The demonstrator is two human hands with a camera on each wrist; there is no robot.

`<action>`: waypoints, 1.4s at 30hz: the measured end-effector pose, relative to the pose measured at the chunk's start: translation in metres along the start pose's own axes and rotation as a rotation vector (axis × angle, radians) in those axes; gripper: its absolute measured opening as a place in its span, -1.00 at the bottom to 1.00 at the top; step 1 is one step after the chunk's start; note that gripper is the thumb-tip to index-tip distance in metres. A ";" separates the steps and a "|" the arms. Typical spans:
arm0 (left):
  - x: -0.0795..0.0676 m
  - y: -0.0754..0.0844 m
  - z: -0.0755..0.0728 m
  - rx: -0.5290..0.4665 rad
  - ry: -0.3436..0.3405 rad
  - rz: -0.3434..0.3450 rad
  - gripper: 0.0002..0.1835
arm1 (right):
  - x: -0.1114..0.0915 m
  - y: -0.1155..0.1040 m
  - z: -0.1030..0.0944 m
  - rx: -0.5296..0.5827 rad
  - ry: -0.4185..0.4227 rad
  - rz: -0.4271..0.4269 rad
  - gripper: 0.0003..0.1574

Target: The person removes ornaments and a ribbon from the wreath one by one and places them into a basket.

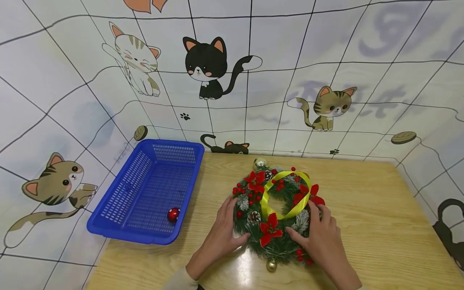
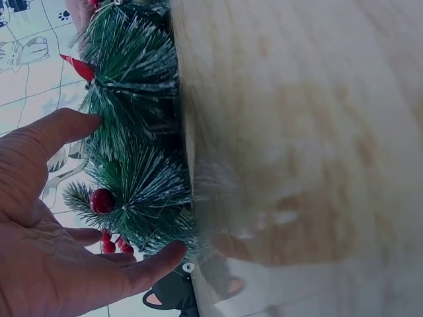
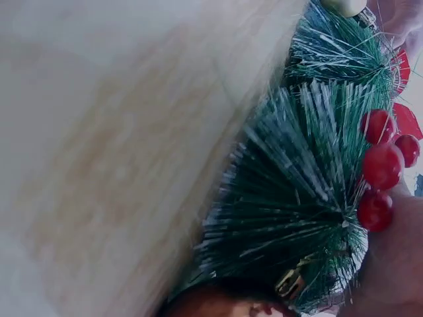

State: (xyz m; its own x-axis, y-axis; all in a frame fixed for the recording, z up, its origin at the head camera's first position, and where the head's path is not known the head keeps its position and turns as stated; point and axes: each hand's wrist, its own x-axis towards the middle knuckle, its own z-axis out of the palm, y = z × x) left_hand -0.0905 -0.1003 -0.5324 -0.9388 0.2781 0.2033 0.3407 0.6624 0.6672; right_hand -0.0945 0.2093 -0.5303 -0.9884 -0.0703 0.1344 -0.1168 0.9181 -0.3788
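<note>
A green Christmas wreath [image 1: 275, 245] lies on the wooden table, dressed with red flowers, red berries, pinecones and frosted needles. Across its top rests a loop of yellow ribbon [image 1: 265, 201]. My left hand [image 1: 223, 231] holds the wreath's left side; in the left wrist view its thumb [image 2: 73, 125] and fingers are spread wide against the needles. On the opposite side my right hand [image 1: 320, 233] grips the wreath, fingers by a red flower and thumb on the front needles. A gold ball [image 1: 271, 265] sticks out at the front, and another pale gold ball [image 1: 259, 162] at the back.
A blue plastic basket [image 1: 181, 217] stands to the left on the table [image 1: 377, 217]. Inside it, near the right wall, sits a red ball with white dots [image 1: 173, 215]. A cat-printed cloth [image 1: 275, 80] hangs behind the table and along both sides.
</note>
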 end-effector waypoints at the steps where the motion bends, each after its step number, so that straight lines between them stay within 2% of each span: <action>1: 0.000 0.000 0.000 0.001 -0.001 0.001 0.14 | 0.000 0.000 0.001 -0.005 0.011 0.001 0.43; 15: -0.005 -0.002 0.000 -0.008 0.003 0.002 0.03 | -0.005 -0.008 0.005 -0.015 0.111 0.028 0.38; 20: -0.007 0.002 0.001 -0.030 0.004 -0.015 -0.05 | -0.007 -0.008 0.006 -0.017 0.108 0.034 0.38; 25: -0.013 0.010 0.004 -0.021 0.039 -0.060 -0.06 | -0.007 -0.007 0.006 -0.018 0.084 0.039 0.39; 27: -0.017 0.015 0.005 -0.015 0.060 -0.062 -0.14 | -0.007 -0.007 0.006 -0.015 0.080 0.041 0.38; 31: -0.023 0.025 0.007 -0.029 0.068 -0.032 -0.42 | -0.007 -0.007 0.005 -0.015 0.103 0.027 0.37; 36: -0.031 0.035 0.009 -0.041 -0.012 0.030 -0.58 | -0.006 -0.007 0.004 -0.013 0.117 0.014 0.36; 42: -0.036 0.042 0.013 -0.046 -0.168 0.019 -0.63 | -0.007 -0.008 0.004 -0.001 0.090 0.035 0.37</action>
State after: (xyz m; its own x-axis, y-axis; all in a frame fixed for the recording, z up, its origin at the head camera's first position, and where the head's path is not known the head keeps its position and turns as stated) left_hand -0.0414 -0.0734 -0.5211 -0.9092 0.4050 0.0966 0.3522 0.6244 0.6972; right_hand -0.0870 0.2013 -0.5319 -0.9791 -0.0025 0.2031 -0.0820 0.9197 -0.3840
